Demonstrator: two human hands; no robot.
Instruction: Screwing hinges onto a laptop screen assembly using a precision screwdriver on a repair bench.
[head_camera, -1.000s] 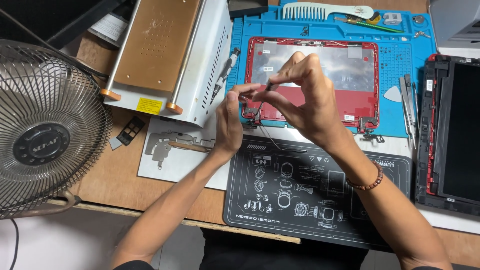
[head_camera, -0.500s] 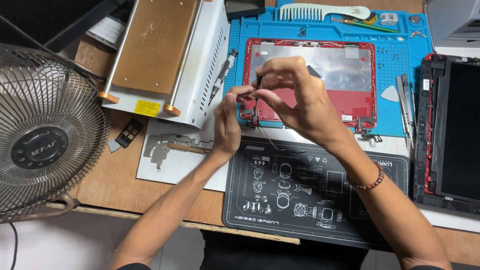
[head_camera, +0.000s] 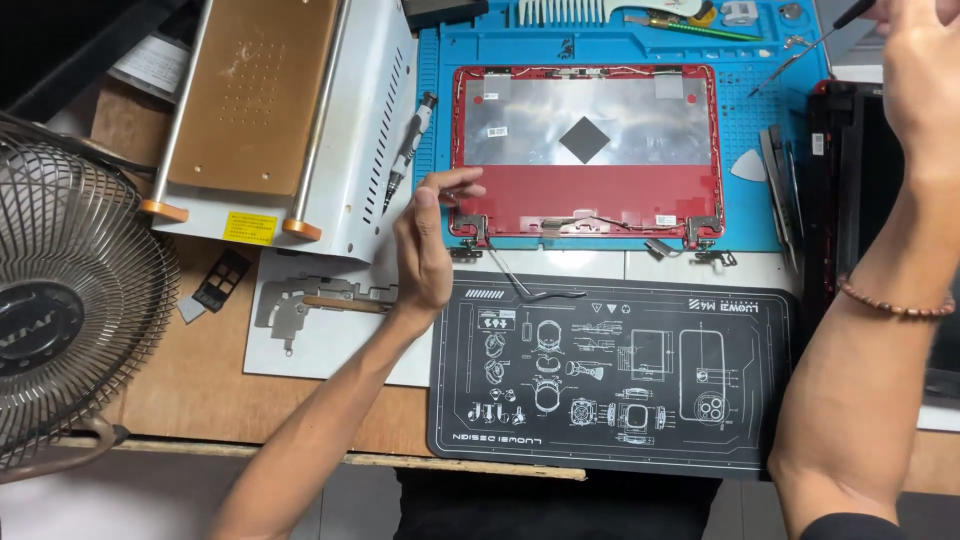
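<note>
A red laptop lid (head_camera: 585, 195) with a silver inner panel lies on a blue work mat (head_camera: 440, 110). My left hand (head_camera: 425, 245) rests at the lid's lower left corner, its thumb and fingers apart beside the left hinge (head_camera: 468, 228), with nothing visible in it. My right hand (head_camera: 925, 70) is raised at the top right edge, partly out of frame. It grips a thin screwdriver (head_camera: 800, 55) that slants down toward the mat. A beaded bracelet (head_camera: 895, 300) sits on that wrist.
A black printed mat (head_camera: 610, 370) lies at the table's front with a loose cable (head_camera: 540, 293) above it. A metal heating machine (head_camera: 270, 110) and a fan (head_camera: 60, 300) stand left. A pen driver (head_camera: 408, 150), a metal bracket (head_camera: 300, 300) and a dark laptop base (head_camera: 850, 200) lie nearby.
My right hand has left the lid's left hinge and swung up to the top right with the screwdriver. My left hand stays by the hinge, now with its fingers spread.
</note>
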